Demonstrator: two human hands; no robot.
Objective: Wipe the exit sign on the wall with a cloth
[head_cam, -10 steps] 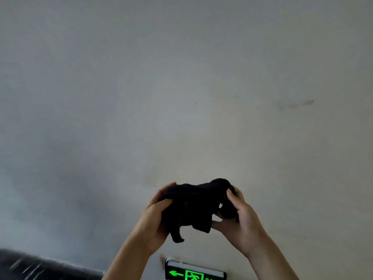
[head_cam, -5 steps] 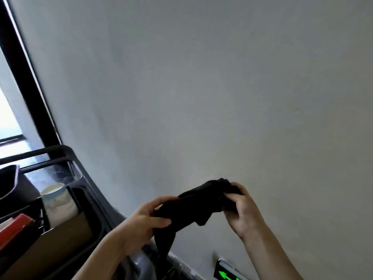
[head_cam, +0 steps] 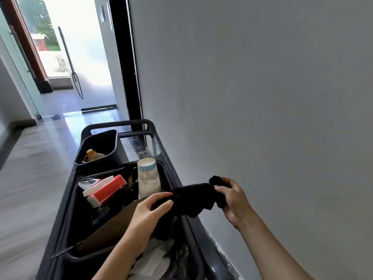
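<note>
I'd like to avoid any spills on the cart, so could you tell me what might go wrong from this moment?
Both hands, left and right, hold the black cloth stretched right beside the upright paper cup; a swing could tip it into the cart. A hanging end of the cloth could also snag on clutter there. The exit sign is out of view, so the person must turn back.
</note>
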